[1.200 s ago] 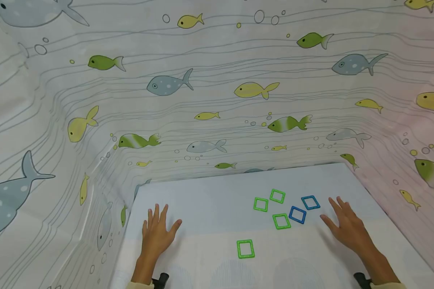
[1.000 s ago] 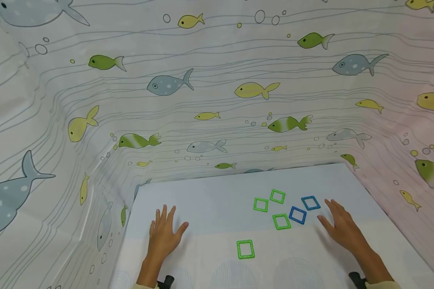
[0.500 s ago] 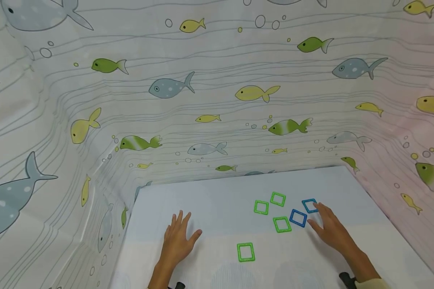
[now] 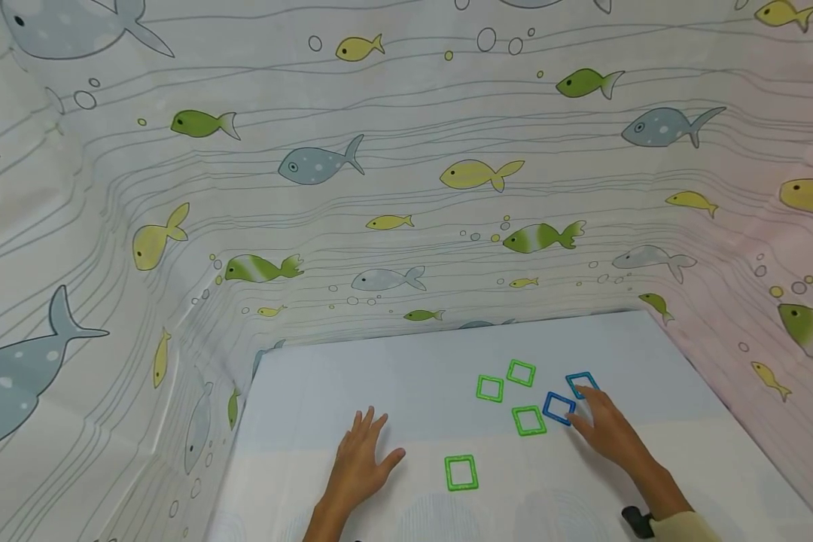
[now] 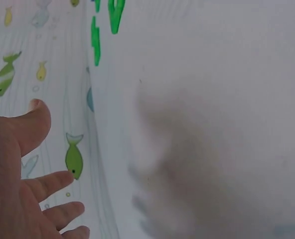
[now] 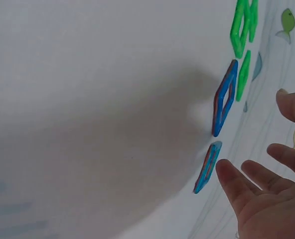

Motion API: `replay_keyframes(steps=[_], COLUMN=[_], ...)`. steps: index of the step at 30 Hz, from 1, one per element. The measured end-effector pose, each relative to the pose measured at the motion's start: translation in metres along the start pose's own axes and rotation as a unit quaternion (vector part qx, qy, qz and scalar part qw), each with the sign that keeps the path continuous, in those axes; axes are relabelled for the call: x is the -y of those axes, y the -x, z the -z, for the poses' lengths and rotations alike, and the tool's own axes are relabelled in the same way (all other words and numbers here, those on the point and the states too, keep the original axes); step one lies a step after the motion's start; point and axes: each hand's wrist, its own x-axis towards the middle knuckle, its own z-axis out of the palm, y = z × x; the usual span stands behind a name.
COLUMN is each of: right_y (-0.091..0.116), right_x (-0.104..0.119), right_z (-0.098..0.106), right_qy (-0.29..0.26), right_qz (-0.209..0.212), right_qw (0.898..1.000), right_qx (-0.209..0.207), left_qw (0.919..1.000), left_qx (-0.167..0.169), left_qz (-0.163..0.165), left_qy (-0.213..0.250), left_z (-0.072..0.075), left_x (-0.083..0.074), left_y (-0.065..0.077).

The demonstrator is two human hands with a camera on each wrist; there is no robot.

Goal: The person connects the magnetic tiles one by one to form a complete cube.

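Observation:
Two blue square frames lie on the table's right half: the nearer blue square (image 4: pixel 558 408) and the farther blue square (image 4: pixel 582 382). Over them reaches my right hand (image 4: pixel 610 433), fingers spread and holding nothing; in the head view its thumb tip overlaps the nearer one and its fingertips the farther one. The right wrist view shows both blue squares (image 6: pixel 225 98) just past the fingers (image 6: pixel 232 181). My left hand (image 4: pixel 359 467) hovers with spread fingers left of a green square frame (image 4: pixel 461 473), and nothing is in it.
More green square frames lie left of the blue ones: one near them (image 4: pixel 528 421), another farther left (image 4: pixel 490 388) and one behind (image 4: pixel 521 373). The white table (image 4: pixel 352 376) is backed by a fish-patterned sheet (image 4: pixel 406 203), which also rises along both sides.
My right hand has moved left to come over the two blue squares. My left hand has moved rightward, closer to the nearest green square. The squares lie where they were.

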Motion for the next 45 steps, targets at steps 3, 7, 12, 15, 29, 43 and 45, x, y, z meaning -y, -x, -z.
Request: replay_keyframes(steps=[3, 7, 12, 15, 29, 43, 45], right_y=[-0.003, -0.005, -0.008, -0.009, -0.019, -0.023, -0.022], right_x=[-0.002, -0.002, -0.002, -0.002, -0.003, -0.008, -0.009], right_z=[-0.004, -0.008, -0.015, -0.019, -0.025, -0.034, -0.035], right_qy=[-0.004, -0.002, 0.007, 0.012, 0.018, 0.026, 0.031], right_qz=[-0.004, -0.007, -0.010, -0.007, -0.021, -0.017, -0.015], right_qw=[1.000, 1.000, 1.000, 1.000, 0.999, 0.999, 0.999], right_qx=[0.006, 0.007, 0.006, 0.000, 0.023, 0.023, 0.017], left_qw=[0.9999, 0.9996, 0.9984, 0.9975, 0.9959, 0.9969, 0.9968], left_qx=[0.004, 0.021, 0.049, 0.059, 0.040, 0.031, 0.033], left_qz=[-0.008, -0.012, -0.013, -0.019, -0.069, -0.063, -0.065], left_qy=[0.010, 0.014, 0.025, 0.036, 0.042, 0.035, 0.033], left_z=[-0.005, -0.013, -0.024, -0.031, -0.063, -0.071, -0.071], left_x=[-0.004, -0.010, -0.018, -0.024, -0.044, -0.052, -0.052], left_y=[0.001, 0.003, 0.007, 0.009, 0.014, 0.018, 0.018])
